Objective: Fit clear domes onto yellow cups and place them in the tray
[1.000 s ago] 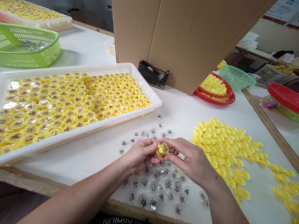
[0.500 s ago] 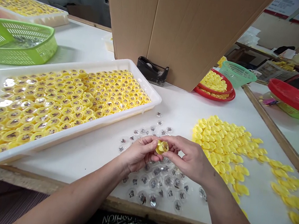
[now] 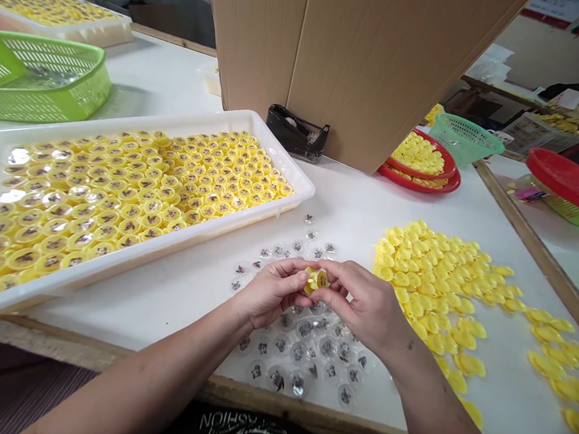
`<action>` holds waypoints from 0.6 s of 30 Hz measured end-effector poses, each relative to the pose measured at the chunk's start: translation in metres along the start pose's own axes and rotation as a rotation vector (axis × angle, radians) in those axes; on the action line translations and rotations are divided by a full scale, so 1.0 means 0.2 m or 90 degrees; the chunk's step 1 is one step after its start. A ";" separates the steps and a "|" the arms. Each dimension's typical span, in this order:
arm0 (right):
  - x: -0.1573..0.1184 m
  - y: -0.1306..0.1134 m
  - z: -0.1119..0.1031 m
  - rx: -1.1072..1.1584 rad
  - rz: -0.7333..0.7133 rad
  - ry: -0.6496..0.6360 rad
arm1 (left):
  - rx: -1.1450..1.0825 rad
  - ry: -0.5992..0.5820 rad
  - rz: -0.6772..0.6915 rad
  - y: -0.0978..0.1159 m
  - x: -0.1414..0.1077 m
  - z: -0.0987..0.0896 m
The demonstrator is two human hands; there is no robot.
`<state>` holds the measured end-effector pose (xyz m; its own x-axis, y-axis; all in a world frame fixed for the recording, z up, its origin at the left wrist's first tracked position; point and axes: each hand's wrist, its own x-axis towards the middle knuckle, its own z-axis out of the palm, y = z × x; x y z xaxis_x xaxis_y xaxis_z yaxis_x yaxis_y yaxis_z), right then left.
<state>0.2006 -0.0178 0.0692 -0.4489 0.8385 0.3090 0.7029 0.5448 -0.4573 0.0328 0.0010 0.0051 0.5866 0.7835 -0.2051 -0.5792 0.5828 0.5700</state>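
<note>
My left hand [image 3: 274, 291] and my right hand [image 3: 363, 303] meet over the table, both closed on one small yellow plastic piece [image 3: 316, 281]. The piece is tilted, with a small printed picture on its round face; my fingers hide part of it. Beneath and around my hands lie many clear round discs [image 3: 300, 350] with small dark printed figures. To the right spreads a heap of yellow plastic pieces [image 3: 430, 268]. On the left a white tray [image 3: 177, 241] holds rows of yellow round pieces bearing printed pictures.
A tall cardboard box [image 3: 352, 61] stands behind, a black tape dispenser [image 3: 296, 132] at its foot. Red plates [image 3: 452, 183] with yellow pieces and a green basket [image 3: 466, 137] are at the back right. Another green basket [image 3: 86, 97] sits at the left. A wooden strip [image 3: 541, 257] edges the table.
The yellow piece has turned slightly between my fingers, and my right fingertips have moved closer around it. The view has shifted a little; the tray and heaps are unchanged.
</note>
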 end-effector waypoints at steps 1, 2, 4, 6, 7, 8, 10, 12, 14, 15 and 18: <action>0.00 0.00 0.00 0.003 -0.002 0.002 | 0.009 -0.002 0.002 0.00 0.00 0.00; 0.00 -0.01 -0.01 0.003 -0.005 0.004 | 0.021 -0.003 0.004 0.00 0.00 0.00; 0.00 -0.02 0.00 -0.007 -0.014 0.010 | 0.045 -0.001 0.013 0.00 0.00 -0.01; -0.01 -0.03 0.01 -0.035 -0.019 0.022 | 0.074 0.005 0.020 0.01 0.00 -0.01; -0.01 -0.04 0.02 -0.055 -0.020 0.030 | 0.087 0.007 0.024 0.01 -0.01 -0.01; -0.01 -0.05 0.03 -0.078 -0.018 0.042 | 0.099 0.008 0.029 0.01 -0.01 0.00; -0.02 -0.06 0.07 -0.118 -0.008 0.067 | 0.140 0.001 0.047 0.02 -0.01 0.01; -0.02 -0.07 0.11 -0.136 0.003 0.087 | 0.209 0.005 0.076 0.03 -0.02 0.03; -0.03 -0.06 0.13 -0.109 0.018 0.097 | 0.290 0.034 0.104 0.03 -0.02 0.03; -0.03 -0.06 0.14 -0.073 0.036 0.100 | 0.323 0.052 0.113 0.03 -0.03 0.03; -0.04 -0.02 0.14 0.095 0.151 0.115 | 0.388 0.076 0.135 0.03 -0.03 0.02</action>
<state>0.1863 -0.0256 0.0454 -0.1681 0.9338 0.3158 0.6811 0.3416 -0.6476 0.0285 0.0000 0.0136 0.4085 0.9066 -0.1056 -0.2300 0.2142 0.9493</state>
